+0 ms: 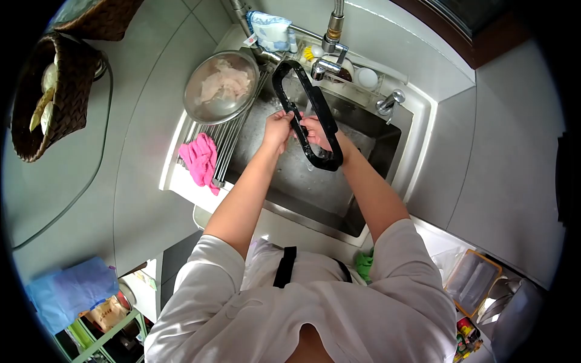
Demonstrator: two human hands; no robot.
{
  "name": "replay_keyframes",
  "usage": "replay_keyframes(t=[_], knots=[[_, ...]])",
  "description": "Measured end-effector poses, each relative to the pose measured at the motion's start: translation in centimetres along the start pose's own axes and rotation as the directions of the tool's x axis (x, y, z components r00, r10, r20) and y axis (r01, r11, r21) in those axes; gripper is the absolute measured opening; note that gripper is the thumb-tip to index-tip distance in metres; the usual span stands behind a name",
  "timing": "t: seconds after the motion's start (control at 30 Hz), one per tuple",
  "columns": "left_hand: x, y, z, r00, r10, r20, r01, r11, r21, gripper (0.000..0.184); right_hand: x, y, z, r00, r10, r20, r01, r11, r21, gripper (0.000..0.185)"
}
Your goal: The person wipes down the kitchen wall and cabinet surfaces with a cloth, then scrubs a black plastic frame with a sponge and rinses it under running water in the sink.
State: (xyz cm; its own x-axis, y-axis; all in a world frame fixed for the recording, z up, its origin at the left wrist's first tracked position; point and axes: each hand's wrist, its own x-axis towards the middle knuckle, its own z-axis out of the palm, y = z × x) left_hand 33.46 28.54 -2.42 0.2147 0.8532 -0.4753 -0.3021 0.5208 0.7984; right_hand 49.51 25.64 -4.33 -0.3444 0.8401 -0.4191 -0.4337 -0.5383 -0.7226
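A black, oblong ring-shaped frame (325, 114), wet with drops on it, is held up over the sink (315, 209). On its near-left bar my left hand (279, 130) is closed, fingertips pinching the edge. My right hand (317, 133) reaches through or behind the ring, its fingers curled at the same bar close to the left fingertips; part of that hand is hidden by the frame. Behind it stands the faucet (325, 65), with what looks like water running down by the hands.
A metal bowl (192, 100) of pale, wet-looking pieces rests on the rack (232, 142) to the left. A pink cloth (200, 162) hangs over the rack's front. A patterned cloth (270, 31) hangs behind the sink. Woven baskets (72, 103) and a cable (104, 142) are far left.
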Motion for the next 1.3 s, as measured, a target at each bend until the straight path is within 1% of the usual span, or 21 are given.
replay_keyframes(t=[0.1, 0.13, 0.23, 0.27, 0.37, 0.4, 0.43, 0.47, 0.5, 0.6, 0.7, 0.73, 0.83, 0.87, 0.9, 0.97, 1.0, 1.03, 1.1, 1.2, 1.3], knots=[[-0.2, -0.1, 0.1, 1.000, 0.000, -0.030, 0.000, 1.000, -0.003, 0.011, 0.4, -0.1, 0.6, 0.999, 0.013, -0.033, -0.014, 0.999, -0.039, 0.016], [-0.2, -0.1, 0.1, 0.999, -0.001, -0.035, 0.001, 1.000, 0.001, 0.010, 0.4, -0.3, 0.9, 0.999, 0.018, -0.045, -0.020, 0.999, -0.044, 0.015], [-0.2, -0.3, 0.0, 1.000, 0.010, -0.020, -0.011, 1.000, -0.028, 0.011, -0.4, -1.2, 1.7, 0.999, 0.033, -0.032, -0.035, 0.999, -0.036, 0.017], [-0.2, -0.3, 0.0, 1.000, 0.006, -0.030, -0.007, 0.999, -0.038, 0.011, -0.6, -1.4, 1.9, 0.998, 0.038, -0.046, -0.041, 0.997, -0.065, 0.018], [-0.2, -0.3, 0.2, 0.999, -0.004, -0.045, 0.002, 0.999, -0.041, 0.011, 0.6, 0.4, 0.4, 0.999, -0.040, -0.002, 0.040, 0.997, -0.059, 0.020], [-0.1, -0.4, -0.1, 0.999, -0.006, -0.041, 0.005, 1.000, -0.024, 0.010, 1.0, 0.7, 0.1, 1.000, -0.012, -0.015, 0.011, 0.999, -0.040, 0.025], [0.1, -0.5, -0.3, 0.999, -0.008, -0.038, 0.008, 1.000, -0.007, 0.010, 0.9, 1.0, -0.6, 0.999, -0.022, -0.026, 0.023, 0.999, 0.049, 0.029], [0.2, -0.6, -0.4, 0.999, -0.006, -0.037, 0.006, 1.000, 0.007, 0.010, 0.7, 1.4, -1.3, 0.998, -0.060, -0.012, 0.060, 0.998, -0.005, 0.031], [0.4, -0.7, -0.5, 0.999, -0.004, -0.035, 0.004, 1.000, 0.021, 0.010, -0.8, -0.2, 0.4, 0.995, -0.098, 0.003, 0.098, 0.994, -0.059, 0.034], [0.1, -0.4, 0.2, 0.999, 0.007, -0.041, -0.005, 0.999, 0.035, 0.010, -0.6, -0.4, 0.0, 0.993, -0.114, 0.014, 0.114, 0.988, -0.102, 0.030], [-0.2, 0.0, 0.8, 0.999, 0.019, -0.046, -0.018, 0.999, 0.032, 0.011, 0.9, 0.4, -1.4, 0.997, -0.073, 0.012, 0.074, 0.981, -0.181, 0.026], [-0.2, 0.0, 1.0, 0.999, 0.023, -0.045, -0.022, 0.999, 0.031, 0.012, 1.1, 0.7, -1.4, 0.997, -0.063, -0.049, 0.053, 0.982, -0.181, 0.021], [-0.3, -0.2, 1.1, 0.999, 0.044, -0.033, -0.042, 0.998, 0.041, 0.013, 1.4, 1.3, -1.4, 0.992, -0.042, -0.121, 0.024, 0.990, -0.142, 0.019], [-0.2, -0.1, 1.0, 0.998, 0.054, -0.041, -0.053, 0.998, 0.025, 0.014, 2.2, 2.0, -2.6, 0.995, -0.043, -0.087, 0.032, 0.992, -0.124, 0.020], [-0.2, 0.0, 1.0, 0.997, 0.064, -0.050, -0.063, 0.998, 0.009, 0.014, 1.8, 1.7, -2.9, 0.996, -0.029, -0.080, 0.029, 1.000, -0.002, 0.020], [-0.2, 0.5, 0.7, 0.994, 0.076, -0.072, -0.077, 0.997, -0.005, 0.015, 1.1, 1.2, -3.3, 0.998, -0.003, -0.060, 0.017, 0.972, 0.234, 0.022], [-0.2, 0.7, 0.5, 0.993, 0.079, -0.084, -0.079, 0.997, -0.002, 0.015, 0.3, 0.6, -2.6, 0.993, -0.103, -0.051, 0.108, 0.988, 0.109, 0.027], [0.0, 0.9, 0.2, 0.992, 0.082, -0.094, -0.082, 0.997, 0.001, 0.016, -0.1, 0.2, -1.9, 0.995, -0.076, -0.067, 0.082, 0.992, 0.091, 0.028], [0.1, 0.9, 0.0, 0.991, 0.100, -0.087, -0.101, 0.995, -0.006, 0.016, -0.8, -0.9, -1.2, 0.999, 0.025, -0.041, -0.020, 0.994, 0.111, 0.029], [-0.3, 0.9, 0.4, 0.991, 0.095, -0.092, -0.099, 0.995, -0.030, 0.016, 0.0, 0.6, -2.3, 0.998, 0.030, 0.051, -0.037, 0.988, 0.149, 0.029], [-0.3, 0.7, 0.9, 0.990, 0.105, -0.089, -0.111, 0.992, -0.057, 0.014, 0.5, 1.3, -2.4, 0.999, -0.012, 0.046, 0.009, 0.998, 0.058, 0.029]])
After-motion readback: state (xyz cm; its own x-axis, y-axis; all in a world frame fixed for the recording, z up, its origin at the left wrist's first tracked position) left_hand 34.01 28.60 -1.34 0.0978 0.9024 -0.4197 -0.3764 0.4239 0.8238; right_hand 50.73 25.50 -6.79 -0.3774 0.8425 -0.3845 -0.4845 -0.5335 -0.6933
